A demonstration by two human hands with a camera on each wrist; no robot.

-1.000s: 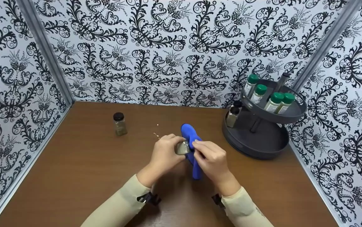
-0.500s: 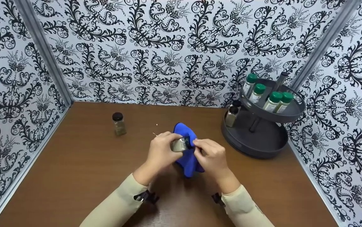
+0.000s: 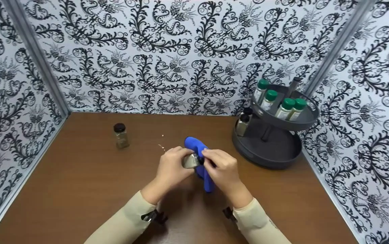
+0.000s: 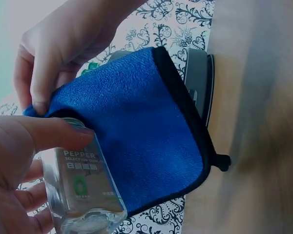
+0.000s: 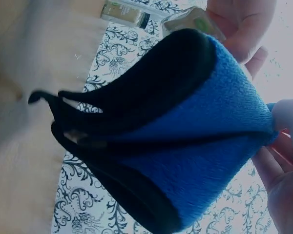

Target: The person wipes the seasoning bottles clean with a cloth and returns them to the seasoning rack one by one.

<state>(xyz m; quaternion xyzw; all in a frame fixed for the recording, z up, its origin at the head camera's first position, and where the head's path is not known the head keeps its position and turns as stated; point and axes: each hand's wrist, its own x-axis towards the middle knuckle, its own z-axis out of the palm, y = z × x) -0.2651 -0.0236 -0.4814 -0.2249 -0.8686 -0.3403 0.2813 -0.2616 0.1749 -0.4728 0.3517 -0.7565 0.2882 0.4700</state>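
Clamping clear square-sided glass pepper jar (image 4: pixel 80 180) in left hand (image 3: pixel 171 166) grip; at jar's 3 o'clock, head view, right hand (image 3: pixel 224 167) grip pinches blue black-edged fleecy cloth (image 4: pixel 136 126).

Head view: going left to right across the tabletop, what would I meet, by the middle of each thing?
Standing black-capped jar → left hand → held jar, overlapping the blue cloth → right hand → two-tier rack.
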